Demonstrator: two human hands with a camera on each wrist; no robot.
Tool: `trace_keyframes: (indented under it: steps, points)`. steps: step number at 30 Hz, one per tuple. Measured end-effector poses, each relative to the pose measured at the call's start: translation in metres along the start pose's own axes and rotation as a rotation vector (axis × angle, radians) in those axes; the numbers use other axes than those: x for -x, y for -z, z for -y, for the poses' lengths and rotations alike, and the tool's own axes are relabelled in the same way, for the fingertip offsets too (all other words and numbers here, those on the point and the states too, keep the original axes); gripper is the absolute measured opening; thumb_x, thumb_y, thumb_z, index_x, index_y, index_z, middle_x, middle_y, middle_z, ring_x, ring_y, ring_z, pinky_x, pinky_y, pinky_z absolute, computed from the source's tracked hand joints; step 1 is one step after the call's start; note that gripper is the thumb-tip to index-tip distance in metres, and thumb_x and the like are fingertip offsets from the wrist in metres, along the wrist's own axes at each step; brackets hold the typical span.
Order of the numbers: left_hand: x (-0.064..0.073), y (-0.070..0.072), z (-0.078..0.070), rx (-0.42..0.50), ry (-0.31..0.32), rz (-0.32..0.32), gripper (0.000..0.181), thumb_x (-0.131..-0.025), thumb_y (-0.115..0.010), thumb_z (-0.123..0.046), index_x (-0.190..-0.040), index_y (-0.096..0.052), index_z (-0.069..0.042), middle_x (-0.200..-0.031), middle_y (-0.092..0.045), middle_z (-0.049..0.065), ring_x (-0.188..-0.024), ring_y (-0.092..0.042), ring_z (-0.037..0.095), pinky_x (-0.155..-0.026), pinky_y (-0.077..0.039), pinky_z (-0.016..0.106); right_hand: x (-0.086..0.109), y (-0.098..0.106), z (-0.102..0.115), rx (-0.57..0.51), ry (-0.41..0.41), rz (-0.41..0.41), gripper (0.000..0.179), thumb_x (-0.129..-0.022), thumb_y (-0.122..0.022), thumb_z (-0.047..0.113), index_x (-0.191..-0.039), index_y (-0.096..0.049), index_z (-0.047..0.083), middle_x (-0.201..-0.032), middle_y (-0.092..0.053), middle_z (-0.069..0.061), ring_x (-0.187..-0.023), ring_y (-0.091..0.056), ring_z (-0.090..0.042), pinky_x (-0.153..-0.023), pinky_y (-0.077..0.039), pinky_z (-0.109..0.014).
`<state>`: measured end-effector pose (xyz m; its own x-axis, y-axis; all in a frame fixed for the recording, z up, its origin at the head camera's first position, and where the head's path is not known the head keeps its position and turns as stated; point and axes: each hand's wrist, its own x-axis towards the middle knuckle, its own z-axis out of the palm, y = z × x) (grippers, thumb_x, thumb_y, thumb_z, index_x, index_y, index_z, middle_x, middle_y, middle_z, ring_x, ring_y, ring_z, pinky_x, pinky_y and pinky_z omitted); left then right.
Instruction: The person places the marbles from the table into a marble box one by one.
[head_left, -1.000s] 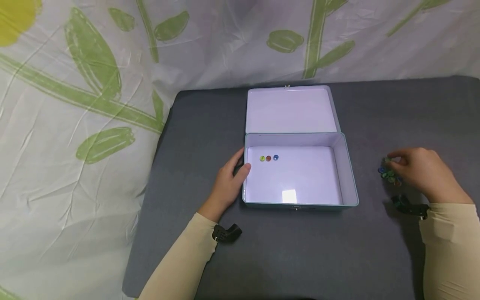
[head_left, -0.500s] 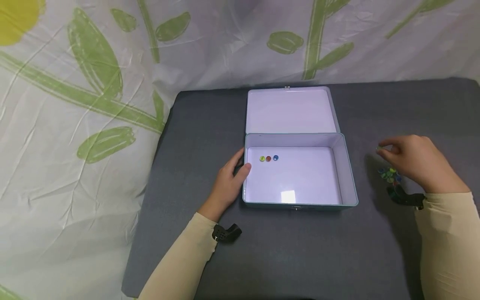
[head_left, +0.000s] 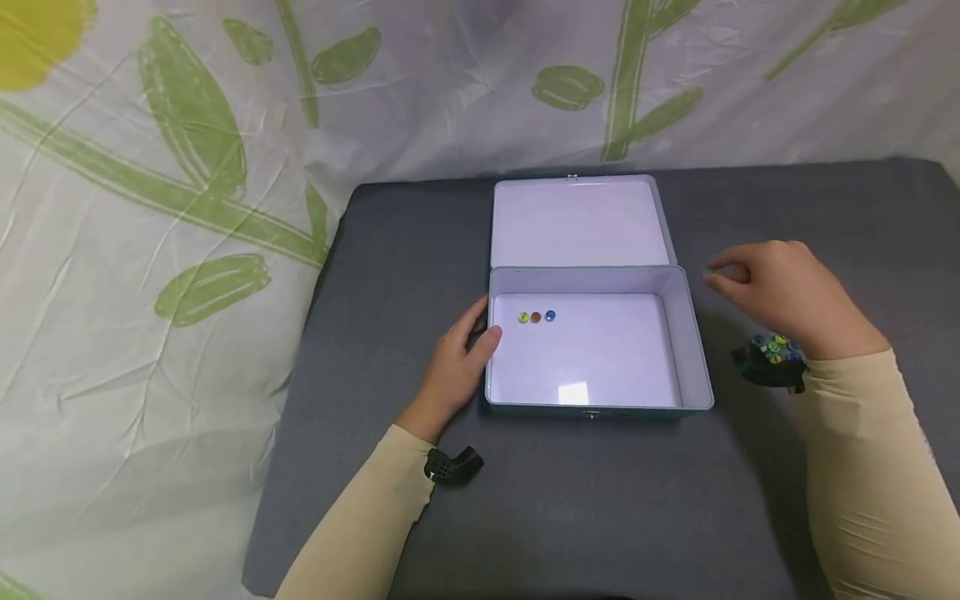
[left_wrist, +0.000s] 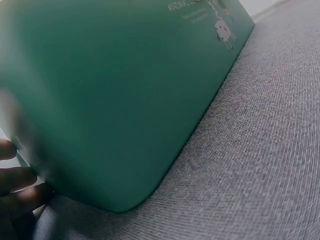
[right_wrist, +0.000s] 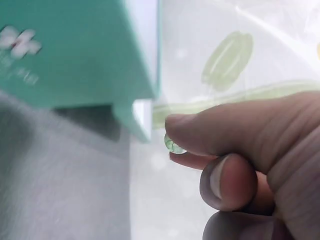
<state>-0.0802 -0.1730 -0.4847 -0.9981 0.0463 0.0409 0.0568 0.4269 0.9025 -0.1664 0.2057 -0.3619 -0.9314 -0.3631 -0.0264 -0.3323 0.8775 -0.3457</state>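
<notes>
A green tin box (head_left: 600, 408) stands on the dark cloth with its pale lid (head_left: 585, 221) folded back. My left hand (head_left: 452, 371) holds the box's left wall, thumb over the rim and the other fingers outside. In the left wrist view, fingers (left_wrist: 20, 180) touch the green side. My right hand (head_left: 795, 292) is in the air just right of the box, pinching a small round green glass piece (right_wrist: 174, 143) between thumb and forefinger. On the box floor lie a yellow-green piece (head_left: 523, 317), a red piece (head_left: 536, 317) and a blue piece (head_left: 551, 316) in a row.
Several coloured glass pieces (head_left: 780, 342) lie in a pile on the table (head_left: 600, 517), partly hidden by the right wrist camera (head_left: 768, 367). A white cloth with painted green leaves (head_left: 202, 292) hangs behind and at the left.
My right hand has lifted from the pile with the green glass piece and moved left and away from me, nearer the box. The left hand stays on the box wall.
</notes>
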Motion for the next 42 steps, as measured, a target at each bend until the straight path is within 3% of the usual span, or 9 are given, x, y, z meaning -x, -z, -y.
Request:
trace_keyframes:
  steps: [3,10,20,27,42]
  points:
    - [-0.001,-0.001,-0.001,0.005,0.001,0.004,0.060,-0.097,-0.048,-0.050,-0.149,-0.042,-0.021,-0.148,-0.047,0.003,-0.133,-0.045,0.017,-0.110,-0.033,0.045,-0.003,0.003,0.009,0.007,0.025,-0.013,0.025,-0.096,-0.063,0.026,-0.107,-0.074,0.007,-0.056,-0.054,0.003,-0.053,-0.041,-0.013,-0.058,-0.037,-0.031]
    - [0.000,-0.001,-0.002,-0.002,-0.001,-0.001,0.061,-0.097,-0.048,-0.050,-0.150,-0.042,-0.020,-0.148,-0.047,0.004,-0.134,-0.044,0.018,-0.111,-0.033,0.044,-0.014,0.006,0.032,-0.020,0.037,-0.003,0.024,-0.095,-0.062,0.024,-0.108,-0.073,0.007,-0.054,-0.040,0.003,-0.050,-0.030,-0.010,-0.054,-0.031,-0.030]
    - [0.002,-0.001,-0.001,0.018,0.021,0.003,0.063,-0.096,-0.047,-0.054,-0.150,-0.040,-0.023,-0.150,-0.045,0.002,-0.137,-0.040,0.016,-0.112,-0.030,0.045,-0.033,-0.010,0.075,-0.035,0.069,0.082,0.023,-0.092,-0.066,0.021,-0.108,-0.073,0.006,-0.059,-0.051,-0.001,-0.053,-0.044,-0.017,-0.050,-0.034,-0.033]
    - [0.002,0.000,-0.002,0.007,0.001,-0.006,0.062,-0.097,-0.048,-0.051,-0.150,-0.041,-0.020,-0.149,-0.046,0.004,-0.135,-0.043,0.018,-0.111,-0.032,0.045,-0.046,-0.027,0.097,-0.022,0.123,0.111,0.020,-0.090,-0.066,0.018,-0.106,-0.074,0.009,-0.055,-0.046,0.000,-0.050,-0.040,-0.015,-0.049,-0.033,-0.032]
    - [0.000,0.000,-0.002,0.009,-0.004,-0.009,0.062,-0.096,-0.049,-0.052,-0.149,-0.042,-0.020,-0.147,-0.048,0.005,-0.130,-0.048,0.018,-0.108,-0.036,0.044,-0.063,-0.066,0.110,-0.060,0.250,0.249,0.010,-0.086,-0.073,0.013,-0.094,-0.077,0.010,-0.056,-0.050,0.003,-0.059,-0.045,-0.013,-0.056,-0.039,-0.030]
